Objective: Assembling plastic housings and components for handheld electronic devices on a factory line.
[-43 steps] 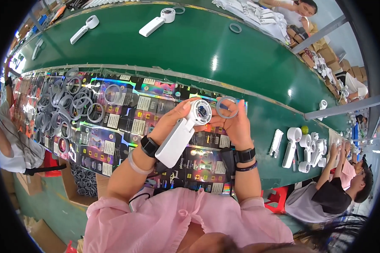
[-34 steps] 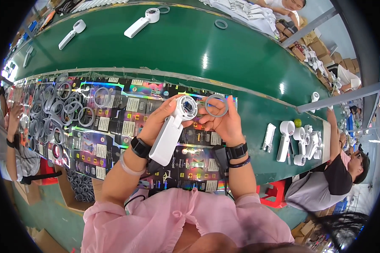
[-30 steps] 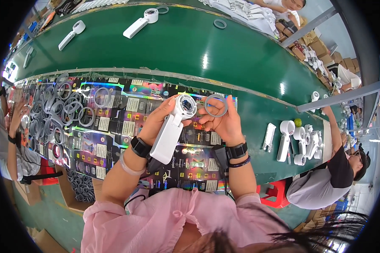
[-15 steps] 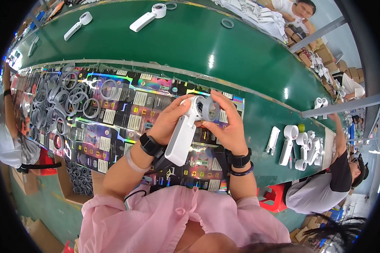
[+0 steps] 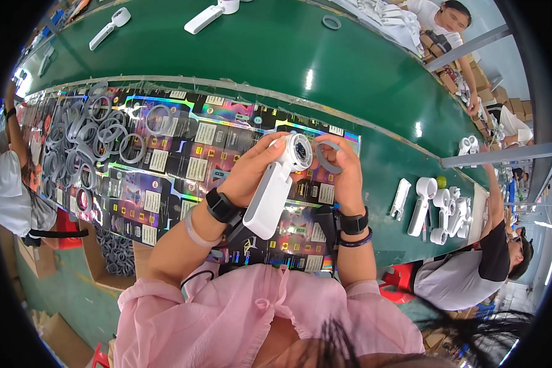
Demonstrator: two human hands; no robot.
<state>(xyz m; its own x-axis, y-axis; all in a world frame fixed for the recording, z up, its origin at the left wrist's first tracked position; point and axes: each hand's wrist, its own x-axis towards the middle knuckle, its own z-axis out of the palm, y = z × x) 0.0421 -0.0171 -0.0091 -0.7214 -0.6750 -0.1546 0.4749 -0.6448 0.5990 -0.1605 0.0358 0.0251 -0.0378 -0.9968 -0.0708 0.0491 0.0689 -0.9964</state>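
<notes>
In the head view, the left hand (image 5: 251, 172) is wrapped around the upper handle of a white handheld fan (image 5: 276, 187), fingers closed firmly on it, with the round head of the device uppermost and its handle slanting down toward the person's chest; the right hand (image 5: 343, 168) pinches a grey ring (image 5: 328, 157) between thumb and fingertips, closed on its rim, and holds it just beside the fan's round head, touching or nearly touching it; whether the ring is already seated cannot be told. Below both grips lies a spread of glossy holographic packaging sheets (image 5: 184, 165); well to the left of the left hand sits a heap of loose grey rings (image 5: 83, 138); beyond the hands runs a green conveyor belt (image 5: 276, 67) carrying more white fans; to the right of the right hand, further white fans (image 5: 426, 205) lie near a seated co-worker (image 5: 472, 270).

The likely risk is that the ring meets the head tilted, since it is pinched on one side only; it could then jam crooked or spring out of the fingers onto the sheets. The fan is gripped near its head, so the long handle could swing if the left hand loosens.
</notes>
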